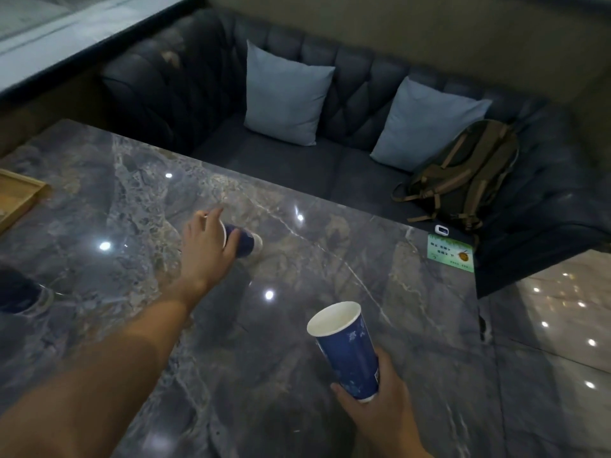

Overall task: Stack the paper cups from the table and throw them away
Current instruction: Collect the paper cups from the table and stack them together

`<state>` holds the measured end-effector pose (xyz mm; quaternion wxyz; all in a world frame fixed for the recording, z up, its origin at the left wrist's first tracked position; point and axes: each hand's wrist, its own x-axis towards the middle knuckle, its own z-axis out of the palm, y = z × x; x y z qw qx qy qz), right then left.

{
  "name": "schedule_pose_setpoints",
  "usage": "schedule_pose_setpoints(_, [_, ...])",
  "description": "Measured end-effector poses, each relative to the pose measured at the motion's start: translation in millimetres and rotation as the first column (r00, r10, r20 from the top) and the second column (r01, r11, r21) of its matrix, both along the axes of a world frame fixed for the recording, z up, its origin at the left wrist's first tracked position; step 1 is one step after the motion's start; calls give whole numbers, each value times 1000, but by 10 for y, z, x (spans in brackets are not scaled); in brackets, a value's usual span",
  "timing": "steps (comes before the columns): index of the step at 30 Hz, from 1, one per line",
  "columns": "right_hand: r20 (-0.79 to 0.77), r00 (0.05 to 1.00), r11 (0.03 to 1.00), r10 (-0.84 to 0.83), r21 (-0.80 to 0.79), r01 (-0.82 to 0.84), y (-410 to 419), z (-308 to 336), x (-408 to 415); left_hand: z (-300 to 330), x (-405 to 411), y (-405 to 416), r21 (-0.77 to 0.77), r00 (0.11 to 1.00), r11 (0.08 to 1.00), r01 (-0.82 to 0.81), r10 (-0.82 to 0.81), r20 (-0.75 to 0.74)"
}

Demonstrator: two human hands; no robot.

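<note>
Left hand (206, 241) had its fingers (231, 241) wrapped on a blue cup (243, 244) lying mid-worktop (330, 266), beyond the held cup (347, 352). Right hand (377, 401) gripped that one upright near its base. Third cup, probably, far left. Best nest base-first into the open mouth.

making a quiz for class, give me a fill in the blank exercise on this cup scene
1. The right hand holds an upright blue paper cup by its ____.
2. The left hand closes on a second blue cup lying on its ____.
3. The olive backpack rests on the dark ____.

Missing: base; side; sofa
</note>
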<state>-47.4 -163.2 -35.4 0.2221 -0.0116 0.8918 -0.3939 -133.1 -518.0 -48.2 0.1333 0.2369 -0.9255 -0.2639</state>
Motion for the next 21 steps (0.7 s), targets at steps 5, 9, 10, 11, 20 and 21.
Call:
schedule_pose_setpoints(5, [-62, 997, 999, -35, 20, 36, 64, -9, 163, 87, 499, 293, 378, 935, 915, -140, 247, -253])
schedule_pose_setpoints(9, [-51, 999, 999, -18, 46, 21, 88, -21, 240, 133, 800, 486, 748, 828, 638, -185, 511, -231])
schedule_pose_setpoints(10, [-33, 999, 998, -17, 62, 19, 83, -23, 250, 143, 878, 530, 793, 808, 583, -177, 546, -221])
schedule_pose_setpoints(11, [-12, 1000, 997, -14, 79, 15, 81, -30, 259, 143, 957, 574, 827, 796, 536, -168, 569, -208])
schedule_pose_setpoints(20, [47, 998, 990, 34, 139, -40, 257, -17, 396, 267, 1428, 897, 935, 804, 335, -114, 584, -111])
schedule_pose_setpoints(21, [37, 999, 990, 38, 138, -43, 268, 4, 406, 265, 1454, 913, 938, 814, 326, -116, 572, -98])
